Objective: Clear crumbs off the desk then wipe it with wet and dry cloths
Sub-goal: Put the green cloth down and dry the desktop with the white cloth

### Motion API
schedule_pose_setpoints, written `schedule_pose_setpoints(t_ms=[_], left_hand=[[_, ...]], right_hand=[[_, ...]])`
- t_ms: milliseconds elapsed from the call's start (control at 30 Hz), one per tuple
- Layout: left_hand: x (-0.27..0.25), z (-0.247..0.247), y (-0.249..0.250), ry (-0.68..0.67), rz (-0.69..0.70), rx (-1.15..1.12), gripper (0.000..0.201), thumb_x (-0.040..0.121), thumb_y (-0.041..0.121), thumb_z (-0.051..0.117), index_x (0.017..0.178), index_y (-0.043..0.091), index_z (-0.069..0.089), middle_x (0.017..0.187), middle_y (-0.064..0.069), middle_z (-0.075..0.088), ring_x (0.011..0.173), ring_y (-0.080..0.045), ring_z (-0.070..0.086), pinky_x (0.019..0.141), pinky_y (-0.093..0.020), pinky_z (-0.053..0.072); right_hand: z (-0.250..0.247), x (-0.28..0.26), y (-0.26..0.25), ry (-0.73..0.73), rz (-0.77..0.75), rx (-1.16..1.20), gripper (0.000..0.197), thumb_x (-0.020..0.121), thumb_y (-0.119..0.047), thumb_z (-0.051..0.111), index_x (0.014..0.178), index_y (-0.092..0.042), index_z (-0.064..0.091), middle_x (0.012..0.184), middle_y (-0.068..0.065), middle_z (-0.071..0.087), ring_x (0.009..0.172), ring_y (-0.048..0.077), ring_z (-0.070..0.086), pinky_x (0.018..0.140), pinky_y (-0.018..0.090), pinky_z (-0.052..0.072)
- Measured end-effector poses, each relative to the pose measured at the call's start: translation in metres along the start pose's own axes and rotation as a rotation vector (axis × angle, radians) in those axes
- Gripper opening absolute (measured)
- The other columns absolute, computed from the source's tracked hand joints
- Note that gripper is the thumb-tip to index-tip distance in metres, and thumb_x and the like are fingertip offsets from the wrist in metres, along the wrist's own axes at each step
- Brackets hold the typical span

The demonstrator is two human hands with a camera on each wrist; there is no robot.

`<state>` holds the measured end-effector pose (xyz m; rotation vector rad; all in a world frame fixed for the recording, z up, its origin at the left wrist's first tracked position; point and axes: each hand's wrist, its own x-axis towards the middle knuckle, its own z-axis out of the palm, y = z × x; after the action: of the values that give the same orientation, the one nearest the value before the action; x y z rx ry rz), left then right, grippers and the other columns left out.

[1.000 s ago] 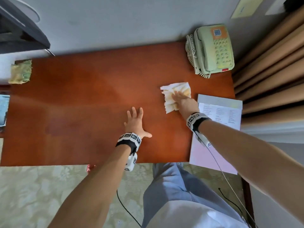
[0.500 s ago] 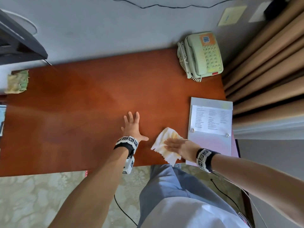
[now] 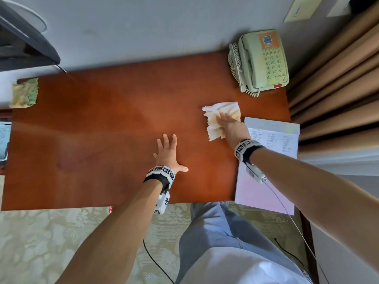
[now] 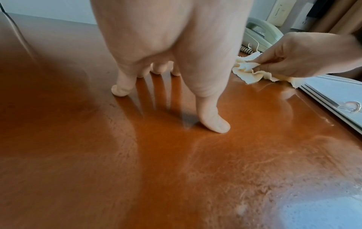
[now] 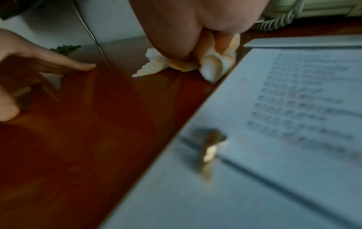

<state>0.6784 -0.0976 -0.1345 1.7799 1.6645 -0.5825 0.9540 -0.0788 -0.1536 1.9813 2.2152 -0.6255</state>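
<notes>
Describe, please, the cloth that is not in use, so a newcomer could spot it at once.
Start at the reddish wooden desk and follow its far edge, along the wall, to the left corner. The crumpled yellow-green cloth lies there alone. Unlike the pale cream cloth under the right hand near the telephone, no hand touches it.

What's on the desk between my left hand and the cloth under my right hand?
Nothing: bare desk separates the left hand from the cloth, seen in the head view.
</notes>
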Motion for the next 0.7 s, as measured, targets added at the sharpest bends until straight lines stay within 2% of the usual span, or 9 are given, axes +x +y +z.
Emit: schedule_pose_setpoints(t_ms=[67,167,267,333,400,467,533,600,700], left_hand=[[0.001,0.0,-0.001,-0.002,-0.001,-0.014,0.144,0.066,0.045,0.093,0.16,0.03,-0.015,0.166,-0.003,-0.027,0.154,-0.033,-0.019,0.118,-0.069,0.018],[0.001,0.0,-0.001,-0.004,-0.003,-0.022,0.146,0.064,0.045,0.094,0.161,0.03,-0.014,0.166,-0.002,-0.028,0.154,-0.034,-0.019,0.117,-0.07,0.018],[-0.001,-0.003,0.001,-0.003,-0.01,-0.011,0.146,0.064,0.046,0.095,0.161,0.029,-0.013,0.166,-0.003,-0.027,0.154,-0.034,-0.019,0.116,-0.07,0.019],[-0.003,-0.007,0.005,-0.012,-0.021,0.015,0.146,0.064,0.047,0.094,0.161,0.027,-0.014,0.166,-0.005,-0.027,0.154,-0.035,-0.018,0.117,-0.069,0.019],[-0.007,-0.01,0.011,-0.014,-0.047,0.051,0.145,0.066,0.047,0.093,0.161,0.024,-0.013,0.166,-0.009,-0.025,0.155,-0.035,-0.016,0.119,-0.066,0.02],[-0.017,-0.008,0.026,0.015,-0.018,0.097,0.135,0.073,0.04,0.09,0.162,0.018,-0.009,0.167,-0.011,-0.022,0.155,-0.035,-0.013,0.121,-0.062,0.019],[-0.031,0.002,0.051,0.074,0.157,0.169,0.117,0.084,0.037,0.082,0.162,0.014,-0.002,0.169,-0.009,-0.017,0.156,-0.034,-0.009,0.123,-0.058,0.019],[-0.05,0.02,0.085,0.109,0.414,0.238,0.103,0.091,0.04,0.072,0.163,0.012,0.003,0.17,-0.006,-0.011,0.157,-0.03,-0.007,0.126,-0.052,0.017],[-0.076,0.06,0.138,0.055,0.755,0.356,0.101,0.093,0.047,0.067,0.163,0.013,0.003,0.171,-0.006,-0.008,0.157,-0.026,-0.008,0.127,-0.047,0.014]], right_hand=[[0.01,-0.018,-0.013,0.007,0.027,-0.044,0.069,0.097,-0.003,0.045,0.157,-0.021,0.015,0.165,-0.005,0.005,0.15,0.016,0.013,0.107,0.034,0.04],[0.031,-0.064,-0.029,-0.061,-0.052,-0.09,0.082,0.092,0.009,0.042,0.157,-0.023,0.003,0.164,-0.006,-0.005,0.15,0.012,0.004,0.104,0.03,0.044],[0.045,-0.111,-0.045,-0.131,-0.165,0.028,0.093,0.082,0.021,0.044,0.157,-0.024,0.012,0.164,-0.005,0.004,0.15,0.013,0.007,0.109,0.034,0.043],[0.048,-0.135,-0.049,-0.172,-0.21,0.084,0.09,0.083,0.02,0.043,0.156,-0.027,0.022,0.163,-0.008,0.012,0.15,0.011,0.012,0.113,0.034,0.036],[0.042,-0.151,-0.043,-0.106,-0.195,0.204,0.081,0.084,0.017,0.044,0.151,-0.028,0.037,0.16,-0.008,0.026,0.146,0.012,0.028,0.114,0.032,0.036],[0.028,-0.165,-0.027,0.069,-0.097,0.339,0.068,0.086,0.014,0.05,0.142,-0.026,0.052,0.151,-0.004,0.043,0.136,0.017,0.046,0.109,0.034,0.042],[0.01,-0.182,-0.001,0.286,0.056,0.442,0.056,0.091,0.007,0.055,0.137,-0.024,0.058,0.144,-0.002,0.052,0.13,0.018,0.052,0.106,0.037,0.046],[-0.011,-0.205,0.031,0.443,0.203,0.496,0.05,0.094,0.001,0.055,0.136,-0.026,0.059,0.142,-0.005,0.054,0.13,0.012,0.051,0.108,0.032,0.043],[-0.021,-0.247,0.081,0.586,0.408,0.517,0.048,0.093,-0.004,0.058,0.133,-0.03,0.061,0.139,-0.005,0.057,0.127,0.009,0.053,0.106,0.029,0.043]])
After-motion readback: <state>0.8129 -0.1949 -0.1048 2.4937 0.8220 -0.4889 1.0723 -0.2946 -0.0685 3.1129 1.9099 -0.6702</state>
